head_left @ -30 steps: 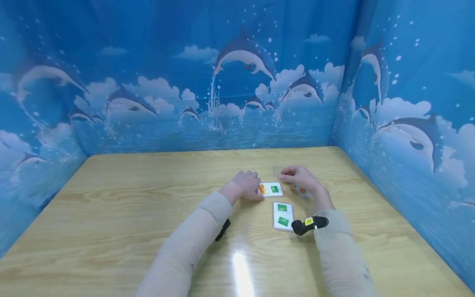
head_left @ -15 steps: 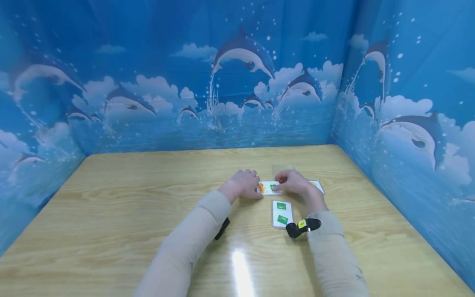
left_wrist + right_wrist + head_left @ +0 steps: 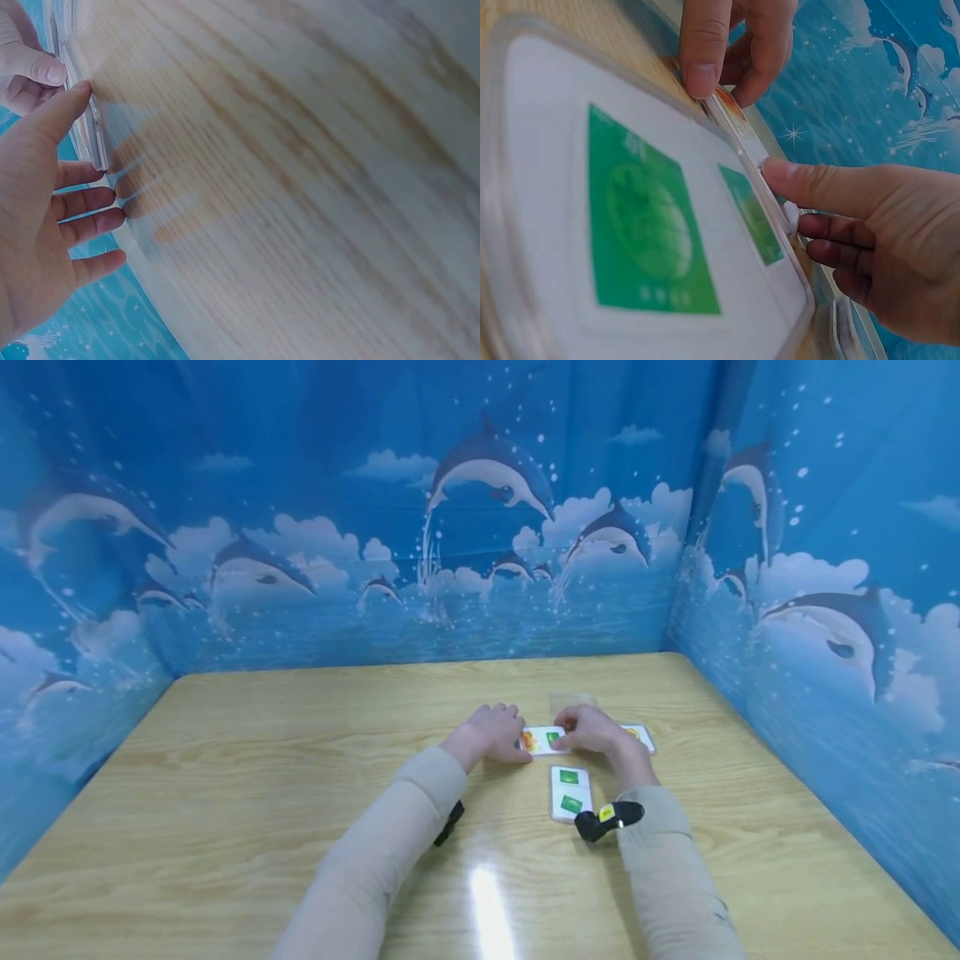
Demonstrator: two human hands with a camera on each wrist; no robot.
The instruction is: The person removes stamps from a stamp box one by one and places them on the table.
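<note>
Left: bare wooden table, patterned dolphin curtain behind. Left sleeve reaches in from the near edge, black strap at the cuff. Left hand in the same place as one second ago, at the left end of the middle card: thumb on the near edge, forefinger at the end, holding it between them; other fingers fairly straight, with gaps between them in the left wrist view.

Middle card lies between the two hands on the far part of the table, printed face up. Long axis runs left to right, orange picture at the left end, green picture at the right. Whether it lies flat or is slightly lifted cannot be told.

Near card on the near side of it, unmoved, long axis near to far; two green pictures, one behind the other. Clear sheet beyond the right hand, partly hidden by it.

Right hand has changed most: a second ago by the clear sheet, now nearer and pinching the right end of the middle card, thumb against fingers. Farther right, the right card, more exposed than a second ago, its left part behind the hand.
</note>
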